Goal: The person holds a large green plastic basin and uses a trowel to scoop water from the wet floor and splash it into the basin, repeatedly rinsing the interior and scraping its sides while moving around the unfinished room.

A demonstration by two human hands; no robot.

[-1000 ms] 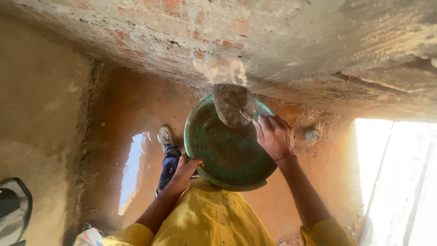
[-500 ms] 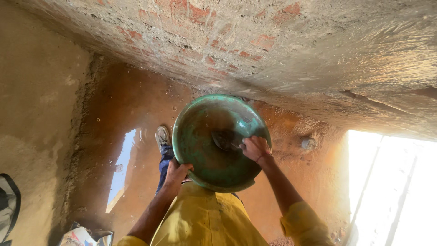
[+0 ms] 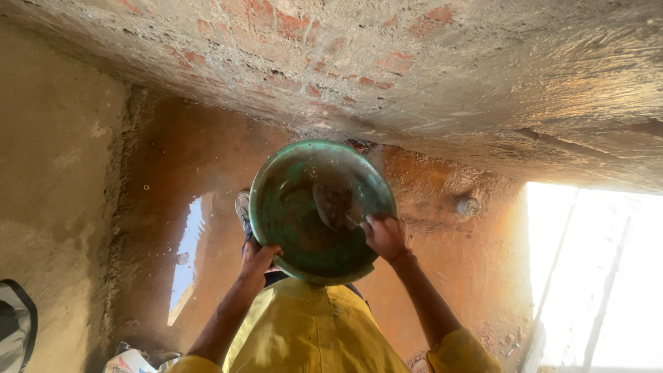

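Note:
My left hand grips the near lower rim of a round green pan, smeared with grey mortar, and holds it up in front of my yellow shirt. My right hand is over the pan's right rim, closed on the handle of a trowel. The trowel's dark blade lies inside the pan, against its bottom. The pan sits just below a brick wall coated with wet grey plaster.
A smooth plastered wall stands at the left. Below is a reddish wet floor with a puddle, my shoe and a small round lump. A bright opening is at the right, a grey bag at the lower left.
The trowel was raised above the pan's rim against the wall; my right hand has brought it down into the pan. The pan has stayed in my left hand.

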